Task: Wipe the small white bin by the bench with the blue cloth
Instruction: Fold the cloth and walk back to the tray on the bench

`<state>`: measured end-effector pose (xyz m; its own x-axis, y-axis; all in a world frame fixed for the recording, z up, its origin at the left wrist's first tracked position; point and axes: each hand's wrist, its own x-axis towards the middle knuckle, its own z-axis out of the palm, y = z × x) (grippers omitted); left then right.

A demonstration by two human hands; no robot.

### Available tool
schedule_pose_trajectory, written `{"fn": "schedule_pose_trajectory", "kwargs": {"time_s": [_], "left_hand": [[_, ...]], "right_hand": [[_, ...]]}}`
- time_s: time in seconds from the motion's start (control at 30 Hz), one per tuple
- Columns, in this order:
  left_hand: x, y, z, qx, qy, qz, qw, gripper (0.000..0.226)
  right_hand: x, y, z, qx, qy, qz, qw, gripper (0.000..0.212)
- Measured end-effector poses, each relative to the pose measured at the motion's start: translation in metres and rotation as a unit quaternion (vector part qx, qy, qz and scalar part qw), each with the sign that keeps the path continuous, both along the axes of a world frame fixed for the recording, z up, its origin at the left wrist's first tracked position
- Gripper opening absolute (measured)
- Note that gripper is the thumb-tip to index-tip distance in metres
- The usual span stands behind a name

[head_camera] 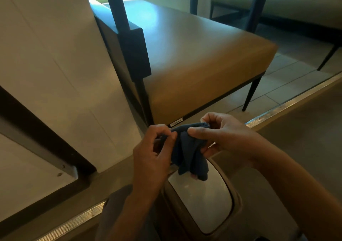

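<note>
Upholstered tan bench (pixel 199 59) on thin dark metal legs (pixel 252 92), standing on a tiled floor (pixel 288 74). Pale panelled wall (pixel 46 55) at left, crossed by a dark diagonal rail (pixel 37 127). A black post (pixel 120 13) with a bracket rises beside the bench. A second cushioned seat (pixel 296 2) lies behind. A metal threshold strip (pixel 288 104) runs along the floor.

bin (pixel 201 202) body cut off below; blue cloth (pixel 187 152) partly hidden by fingers
</note>
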<state>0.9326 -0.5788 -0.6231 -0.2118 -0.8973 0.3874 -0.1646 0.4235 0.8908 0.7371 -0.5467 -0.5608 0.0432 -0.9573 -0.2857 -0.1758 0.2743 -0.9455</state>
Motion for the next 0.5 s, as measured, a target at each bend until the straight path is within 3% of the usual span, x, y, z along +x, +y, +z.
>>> {"fn": "schedule_pose_trajectory", "kwargs": {"time_s": [0.3,0.5], "left_hand": [[-0.021,-0.01,-0.004,0.079,-0.005,-0.061,0.995,0.027],[-0.032,-0.01,-0.017,0.044,-0.038,-0.064,0.996,0.034]], "right_hand": [[-0.015,-0.022,-0.002,-0.013,0.036,0.037,0.999,0.038],[-0.03,-0.031,-0.014,-0.036,0.034,0.064,0.997,0.036]]}}
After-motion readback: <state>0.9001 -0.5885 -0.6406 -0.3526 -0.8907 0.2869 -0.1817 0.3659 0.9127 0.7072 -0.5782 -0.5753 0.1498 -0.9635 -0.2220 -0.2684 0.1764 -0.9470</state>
